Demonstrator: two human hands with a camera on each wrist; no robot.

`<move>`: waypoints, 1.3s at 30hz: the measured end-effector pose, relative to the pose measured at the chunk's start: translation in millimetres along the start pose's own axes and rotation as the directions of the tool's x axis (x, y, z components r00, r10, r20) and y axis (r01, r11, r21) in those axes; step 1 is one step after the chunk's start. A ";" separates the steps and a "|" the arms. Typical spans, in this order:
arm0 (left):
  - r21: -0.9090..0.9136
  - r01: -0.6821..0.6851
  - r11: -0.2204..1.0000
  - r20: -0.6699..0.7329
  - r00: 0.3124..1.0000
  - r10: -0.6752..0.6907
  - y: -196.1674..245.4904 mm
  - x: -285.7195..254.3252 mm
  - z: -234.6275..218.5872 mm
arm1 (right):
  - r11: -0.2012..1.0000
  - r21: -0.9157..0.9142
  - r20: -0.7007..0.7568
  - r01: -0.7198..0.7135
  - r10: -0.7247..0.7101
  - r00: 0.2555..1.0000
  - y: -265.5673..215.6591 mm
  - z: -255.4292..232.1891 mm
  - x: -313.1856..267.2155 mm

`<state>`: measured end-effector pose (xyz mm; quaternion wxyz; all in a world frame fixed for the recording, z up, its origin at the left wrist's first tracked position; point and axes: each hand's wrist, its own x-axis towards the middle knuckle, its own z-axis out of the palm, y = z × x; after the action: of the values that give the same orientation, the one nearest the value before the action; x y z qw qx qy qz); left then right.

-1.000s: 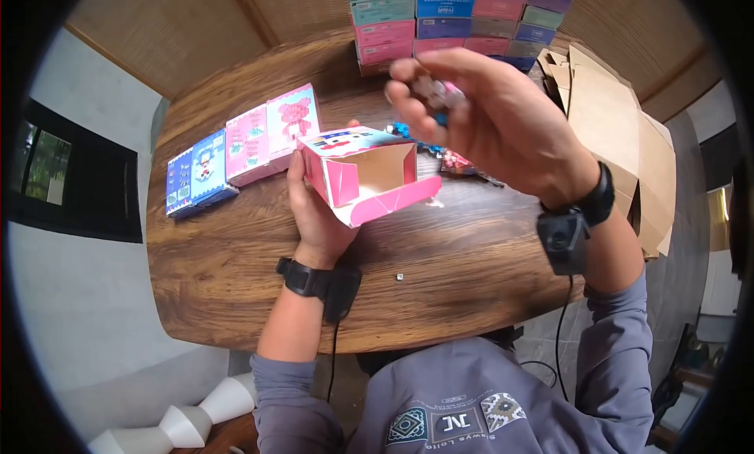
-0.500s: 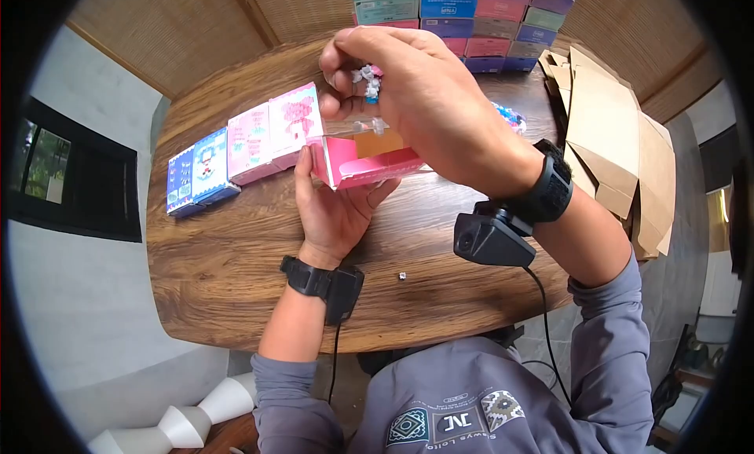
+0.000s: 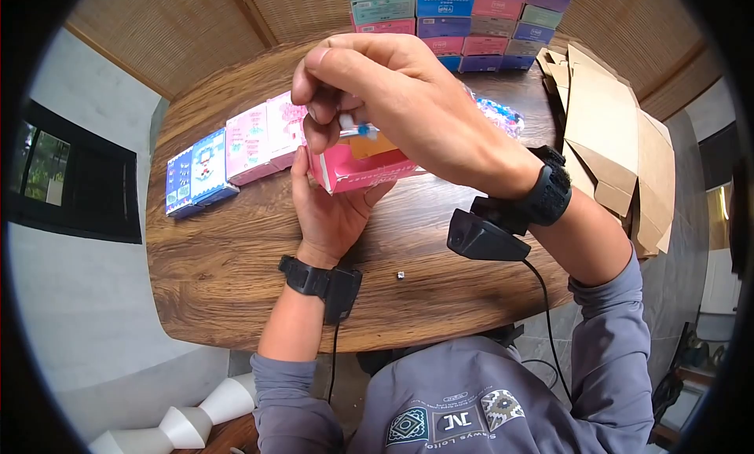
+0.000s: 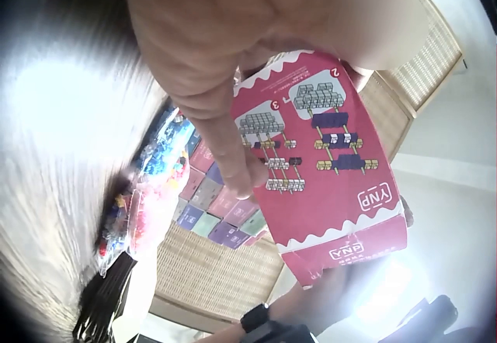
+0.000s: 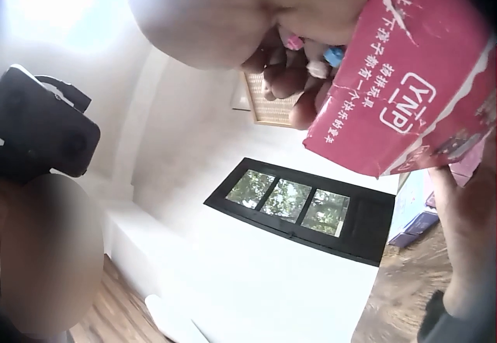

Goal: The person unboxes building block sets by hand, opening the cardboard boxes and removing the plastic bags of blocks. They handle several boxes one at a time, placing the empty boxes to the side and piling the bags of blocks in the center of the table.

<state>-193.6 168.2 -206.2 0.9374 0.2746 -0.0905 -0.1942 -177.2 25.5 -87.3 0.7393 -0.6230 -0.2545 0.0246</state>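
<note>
My left hand [image 3: 334,222] grips a pink toy-brick box [image 3: 369,173] from below. In the left wrist view, the fingers wrap around the printed side of the box [image 4: 326,153], which shows building diagrams. The box's end flap stands folded out toward me, and its inside is partly hidden by my right hand [image 3: 428,112]. That hand is held over the opening, its curled fingers holding small bricks [image 3: 363,129]. Close up in the right wrist view, white, pink and blue bricks [image 5: 334,56] show between the fingers, right behind the box's edge.
One tiny loose piece [image 3: 400,275] lies on the wooden table [image 3: 463,297]. A blue box [image 3: 200,173] and pink boxes [image 3: 247,140] stand in a row at left. Bagged bricks [image 3: 503,118] lie behind my right wrist. Stacked boxes [image 3: 463,26] and flattened cardboard [image 3: 613,124] are farther back.
My right hand has moved left with the bricks from beyond the box to over its opening, and its fingers have come lower. The box has tilted, its flap drawn closer to my left palm.
</note>
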 end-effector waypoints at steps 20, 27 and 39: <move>-0.144 0.033 0.989 -0.058 0.997 -0.042 -9.6 -1.1 -28.0 | 0.982 0.164 0.015 0.096 -0.100 0.995 -9.2 -7.5 -3.5; -0.490 0.282 0.825 0.280 0.947 -0.158 -0.9 -0.5 -39.6 | 0.949 -0.286 -0.102 -0.133 0.108 0.989 -7.5 -48.3 -22.8; -0.502 0.247 0.829 0.290 0.951 -0.108 -3.3 4.0 -39.8 | 0.681 -0.712 0.523 0.170 0.352 0.776 42.1 -4.4 -124.0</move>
<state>-180.0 183.1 -240.8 0.9351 -0.0155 -0.1241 -0.3315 -271.3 -13.0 -169.9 0.3006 -0.8307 -0.4384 0.1655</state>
